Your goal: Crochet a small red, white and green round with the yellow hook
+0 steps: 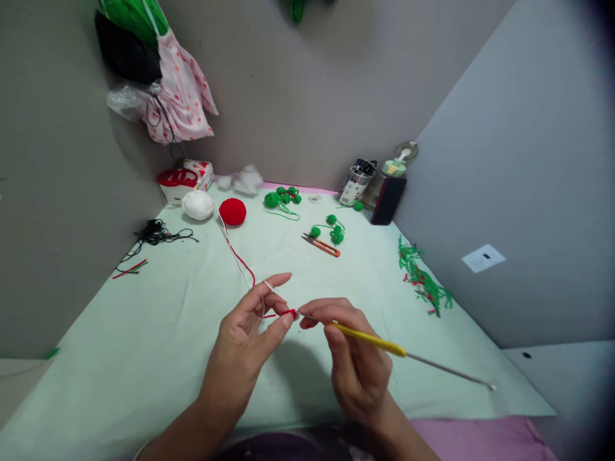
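Observation:
Between the thumb and fingers of my left hand (247, 336) a small red crochet piece (291, 313) is pinched. White yarn (237, 256) loops over the raised index finger of that hand, and red yarn (245, 259) runs beside it back toward the balls. My right hand (358, 352) is closed around the yellow grip of a crochet hook (375, 339). The hook's thin tip meets the red piece, and its long metal end points out to the right. Whether the tip sits inside a stitch is too small to tell.
A white yarn ball (198, 205) and a red yarn ball (233, 211) sit at the back left. Orange thread snips (321, 244) lie near green crocheted balls (336, 234). Green yarn scraps (425, 275) are at right, below a phone (388, 200). Black cord (156, 234) lies at left.

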A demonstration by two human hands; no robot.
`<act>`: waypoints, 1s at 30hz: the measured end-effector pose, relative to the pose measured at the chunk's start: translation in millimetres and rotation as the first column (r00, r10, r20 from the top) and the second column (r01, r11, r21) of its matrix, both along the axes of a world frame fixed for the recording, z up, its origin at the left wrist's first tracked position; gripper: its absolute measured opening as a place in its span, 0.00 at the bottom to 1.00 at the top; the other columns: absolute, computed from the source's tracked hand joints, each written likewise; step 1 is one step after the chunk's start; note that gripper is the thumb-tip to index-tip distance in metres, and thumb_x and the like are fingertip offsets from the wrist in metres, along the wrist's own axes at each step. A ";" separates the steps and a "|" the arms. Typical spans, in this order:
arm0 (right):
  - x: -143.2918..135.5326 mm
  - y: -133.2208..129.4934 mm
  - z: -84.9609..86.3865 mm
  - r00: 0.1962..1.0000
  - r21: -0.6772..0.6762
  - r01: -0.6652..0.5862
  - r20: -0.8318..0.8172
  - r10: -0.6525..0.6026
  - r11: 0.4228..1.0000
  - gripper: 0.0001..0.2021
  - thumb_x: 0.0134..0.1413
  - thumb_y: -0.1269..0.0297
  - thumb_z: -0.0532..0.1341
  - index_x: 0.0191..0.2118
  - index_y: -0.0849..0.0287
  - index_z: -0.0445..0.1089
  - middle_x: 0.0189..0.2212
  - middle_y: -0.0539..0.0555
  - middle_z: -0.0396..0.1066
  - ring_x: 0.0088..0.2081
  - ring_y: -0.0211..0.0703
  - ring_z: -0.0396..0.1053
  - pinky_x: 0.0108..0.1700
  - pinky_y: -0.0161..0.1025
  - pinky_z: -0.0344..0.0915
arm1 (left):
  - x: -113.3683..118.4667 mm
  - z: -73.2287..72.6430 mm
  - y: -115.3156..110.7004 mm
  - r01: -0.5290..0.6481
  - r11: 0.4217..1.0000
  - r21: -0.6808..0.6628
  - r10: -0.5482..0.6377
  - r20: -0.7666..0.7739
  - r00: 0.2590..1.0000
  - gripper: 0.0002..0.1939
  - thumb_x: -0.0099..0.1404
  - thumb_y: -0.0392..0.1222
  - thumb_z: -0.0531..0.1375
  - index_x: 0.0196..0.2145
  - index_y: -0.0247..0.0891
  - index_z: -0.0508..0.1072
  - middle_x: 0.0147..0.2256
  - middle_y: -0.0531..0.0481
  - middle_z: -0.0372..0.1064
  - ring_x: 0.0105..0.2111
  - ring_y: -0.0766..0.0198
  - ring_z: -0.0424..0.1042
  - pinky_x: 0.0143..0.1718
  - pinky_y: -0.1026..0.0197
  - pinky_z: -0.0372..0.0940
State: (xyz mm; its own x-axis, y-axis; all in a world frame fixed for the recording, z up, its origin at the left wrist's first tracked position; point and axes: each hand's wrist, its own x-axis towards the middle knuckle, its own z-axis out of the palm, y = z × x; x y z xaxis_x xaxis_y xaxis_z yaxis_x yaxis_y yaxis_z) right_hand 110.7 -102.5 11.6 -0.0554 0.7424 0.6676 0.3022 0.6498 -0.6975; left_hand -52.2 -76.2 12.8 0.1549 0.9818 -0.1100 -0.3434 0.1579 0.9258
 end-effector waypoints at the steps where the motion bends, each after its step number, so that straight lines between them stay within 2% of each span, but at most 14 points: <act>1: 0.7 -0.3 -0.9 0.998 0.036 0.020 0.061 -0.023 0.999 0.15 0.72 0.76 0.54 0.54 0.54 0.72 0.43 0.55 0.78 0.45 0.42 0.76 0.47 0.39 0.74 | 0.1 0.1 -0.4 -0.006 1.000 0.001 0.006 0.003 1.000 0.19 0.65 0.44 0.72 0.53 0.54 0.82 0.36 0.55 0.72 0.42 0.63 0.70 0.53 0.59 0.63; 5: 2.6 -3.2 -7.4 0.910 0.194 0.136 0.364 -0.200 0.972 0.19 0.68 0.78 0.59 0.57 0.51 0.76 0.40 0.54 0.77 0.40 0.42 0.76 0.42 0.39 0.74 | 0.8 5.3 -1.1 0.052 0.997 -0.060 -0.046 0.101 0.994 0.23 0.63 0.45 0.74 0.56 0.53 0.81 0.36 0.55 0.72 0.41 0.63 0.70 0.49 0.60 0.64; 7: 1.7 -4.4 -8.1 0.919 0.196 0.148 0.336 -0.208 0.969 0.20 0.67 0.79 0.59 0.57 0.51 0.77 0.37 0.53 0.75 0.36 0.40 0.74 0.38 0.37 0.72 | 1.1 9.1 -0.4 0.122 0.985 -0.124 -0.097 0.186 0.978 0.26 0.62 0.45 0.74 0.57 0.50 0.79 0.35 0.55 0.73 0.39 0.64 0.70 0.49 0.59 0.64; 10: -1.2 -4.2 -2.8 0.988 0.069 0.100 0.115 -0.107 0.993 0.15 0.68 0.76 0.60 0.52 0.53 0.77 0.37 0.53 0.75 0.37 0.41 0.74 0.37 0.37 0.72 | 2.2 12.6 1.0 0.178 0.960 -0.215 -0.118 0.266 0.957 0.28 0.61 0.44 0.75 0.59 0.44 0.78 0.34 0.54 0.74 0.39 0.64 0.70 0.50 0.58 0.63; 12: -3.2 -2.8 0.9 0.996 -0.022 0.086 0.034 -0.085 0.996 0.10 0.67 0.73 0.61 0.47 0.53 0.77 0.35 0.53 0.75 0.38 0.43 0.73 0.38 0.39 0.73 | 3.5 12.3 1.1 0.158 0.962 -0.221 -0.098 0.259 0.961 0.28 0.62 0.42 0.74 0.59 0.44 0.78 0.34 0.54 0.74 0.39 0.64 0.70 0.50 0.58 0.62; 14: -5.0 -1.5 0.1 0.994 -0.064 0.110 0.034 -0.108 0.992 0.11 0.67 0.74 0.61 0.48 0.51 0.76 0.36 0.53 0.76 0.39 0.44 0.73 0.40 0.40 0.73 | 5.1 10.1 0.3 0.107 0.979 -0.175 -0.068 0.214 0.974 0.27 0.63 0.42 0.74 0.59 0.45 0.78 0.34 0.54 0.74 0.40 0.64 0.70 0.51 0.59 0.62; 17: -7.3 -2.0 -10.3 0.972 0.049 0.174 0.154 -0.179 0.984 0.22 0.66 0.79 0.59 0.59 0.48 0.73 0.43 0.56 0.77 0.43 0.46 0.75 0.44 0.43 0.75 | 6.3 6.6 -1.2 0.051 0.992 -0.115 -0.031 0.168 0.985 0.27 0.63 0.42 0.74 0.59 0.48 0.78 0.35 0.55 0.74 0.42 0.63 0.70 0.52 0.59 0.62; 20: -6.8 -4.5 -19.7 0.948 0.148 0.163 0.252 -0.197 0.975 0.26 0.67 0.78 0.60 0.64 0.46 0.72 0.48 0.58 0.77 0.46 0.48 0.76 0.45 0.44 0.75 | 4.8 5.6 -0.2 0.129 0.972 -0.194 -0.075 0.267 0.961 0.29 0.61 0.43 0.75 0.59 0.44 0.78 0.36 0.53 0.76 0.41 0.63 0.71 0.51 0.59 0.63; 22: -4.3 -4.5 -19.1 0.972 0.083 0.148 0.172 -0.161 0.985 0.24 0.67 0.77 0.61 0.62 0.45 0.74 0.46 0.56 0.77 0.45 0.47 0.76 0.44 0.43 0.75 | 2.5 5.8 2.2 0.230 0.936 -0.268 -0.118 0.376 0.919 0.29 0.61 0.42 0.75 0.59 0.40 0.78 0.37 0.50 0.76 0.40 0.63 0.71 0.52 0.58 0.64; 24: -0.5 -1.7 -13.8 0.993 -0.032 0.115 0.009 -0.115 0.993 0.19 0.69 0.76 0.60 0.57 0.46 0.77 0.43 0.54 0.78 0.43 0.45 0.76 0.43 0.42 0.74 | 0.2 5.7 4.8 0.282 0.909 -0.306 -0.129 0.438 0.890 0.28 0.61 0.41 0.74 0.58 0.36 0.78 0.37 0.49 0.76 0.41 0.62 0.72 0.54 0.56 0.64; 28: 4.0 8.9 -2.5 0.942 -0.191 -0.066 -0.335 -0.002 0.979 0.10 0.72 0.67 0.59 0.44 0.52 0.80 0.36 0.53 0.76 0.37 0.43 0.73 0.39 0.41 0.73 | -0.5 5.7 6.1 0.242 0.926 -0.290 -0.117 0.389 0.914 0.25 0.63 0.40 0.73 0.57 0.38 0.79 0.35 0.51 0.75 0.40 0.62 0.72 0.55 0.55 0.62; 30: 2.4 12.8 0.1 0.926 -0.220 -0.108 -0.378 0.017 0.970 0.09 0.72 0.64 0.61 0.42 0.53 0.80 0.35 0.54 0.76 0.36 0.43 0.74 0.39 0.41 0.73 | 1.5 6.3 4.3 0.202 0.949 -0.242 -0.114 0.331 0.937 0.24 0.63 0.41 0.74 0.57 0.41 0.80 0.34 0.53 0.74 0.40 0.62 0.71 0.53 0.57 0.61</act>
